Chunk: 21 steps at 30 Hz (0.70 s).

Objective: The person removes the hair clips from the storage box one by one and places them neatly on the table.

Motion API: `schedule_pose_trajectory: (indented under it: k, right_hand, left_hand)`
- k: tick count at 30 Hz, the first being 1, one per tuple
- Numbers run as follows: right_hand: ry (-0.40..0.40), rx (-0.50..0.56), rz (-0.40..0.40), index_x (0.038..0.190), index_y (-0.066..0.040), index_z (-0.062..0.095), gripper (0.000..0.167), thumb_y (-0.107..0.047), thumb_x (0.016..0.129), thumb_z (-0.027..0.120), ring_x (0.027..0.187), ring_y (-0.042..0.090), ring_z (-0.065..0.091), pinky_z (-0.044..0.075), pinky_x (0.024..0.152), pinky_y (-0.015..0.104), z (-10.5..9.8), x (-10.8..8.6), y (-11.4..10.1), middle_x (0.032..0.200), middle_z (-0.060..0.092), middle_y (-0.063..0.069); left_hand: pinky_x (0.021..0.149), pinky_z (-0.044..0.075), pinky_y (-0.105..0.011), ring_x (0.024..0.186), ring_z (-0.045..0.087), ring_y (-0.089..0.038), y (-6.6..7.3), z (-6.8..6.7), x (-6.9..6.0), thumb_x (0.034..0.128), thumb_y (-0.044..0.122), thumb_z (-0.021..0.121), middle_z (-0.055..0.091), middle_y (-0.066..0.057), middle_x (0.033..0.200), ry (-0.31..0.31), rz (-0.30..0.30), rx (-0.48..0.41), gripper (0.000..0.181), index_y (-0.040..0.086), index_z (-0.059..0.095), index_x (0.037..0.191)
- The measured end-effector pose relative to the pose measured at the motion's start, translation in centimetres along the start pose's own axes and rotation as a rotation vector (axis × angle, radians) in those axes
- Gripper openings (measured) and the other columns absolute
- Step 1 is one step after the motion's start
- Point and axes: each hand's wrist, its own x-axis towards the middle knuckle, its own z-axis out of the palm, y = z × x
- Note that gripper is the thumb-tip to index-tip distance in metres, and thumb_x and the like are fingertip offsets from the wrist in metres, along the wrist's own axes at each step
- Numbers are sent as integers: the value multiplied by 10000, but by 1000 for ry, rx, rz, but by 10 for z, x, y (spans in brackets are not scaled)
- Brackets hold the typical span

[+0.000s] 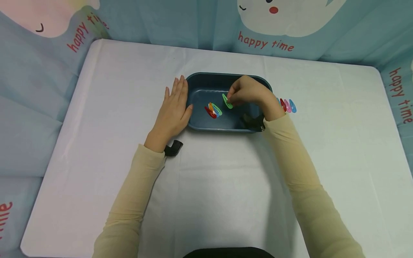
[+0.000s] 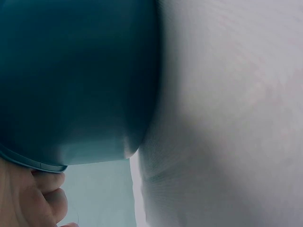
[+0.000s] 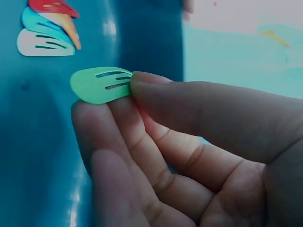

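A dark teal rectangular tray (image 1: 200, 94) stands on the white table. Over its right half, my right hand (image 1: 250, 91) pinches a green snap hair clip (image 3: 97, 87) between thumb and fingers. Several hair clips (image 1: 213, 110) in red, orange, blue and green lie in a small overlapping pile on the tray's floor. My left hand (image 1: 174, 111) rests along the tray's left rim with its fingers straight. In the left wrist view, the tray's outer wall (image 2: 80, 85) fills much of the picture, with some fingers (image 2: 33, 201) at its rim.
Right of the tray, several more hair clips (image 1: 288, 105) in red, pink and blue lie in a row on the white tablecloth (image 1: 213, 186), partly behind my right wrist. A printed blue curtain (image 1: 174, 25) hangs along the table's far edge and sides.
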Motion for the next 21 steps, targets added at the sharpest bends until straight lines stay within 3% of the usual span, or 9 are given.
schedule_pose_trajectory:
  k: [12, 21]
  right_hand:
    - [75, 90, -59, 896, 43, 656, 167, -123, 894, 634, 833, 310, 631, 516, 771, 321, -3, -19, 9, 819, 670, 97]
    - [107, 182, -110, 905, 73, 654, 153, -69, 899, 595, 774, 228, 656, 523, 737, 261, -10, -33, 17, 814, 682, 74]
  left_hand:
    - [1121, -35, -469, 1434, -39, -261, -1, 2, -1, 986, 251, 360, 15, -166, 1565, 15, 14, -5, 646, -63, 90, 1482]
    - [1122, -26, -476, 1436, -19, -279, -1, 2, 0, 982, 237, 363, 29, -180, 1564, 13, 13, 0, 647, -66, 85, 1481]
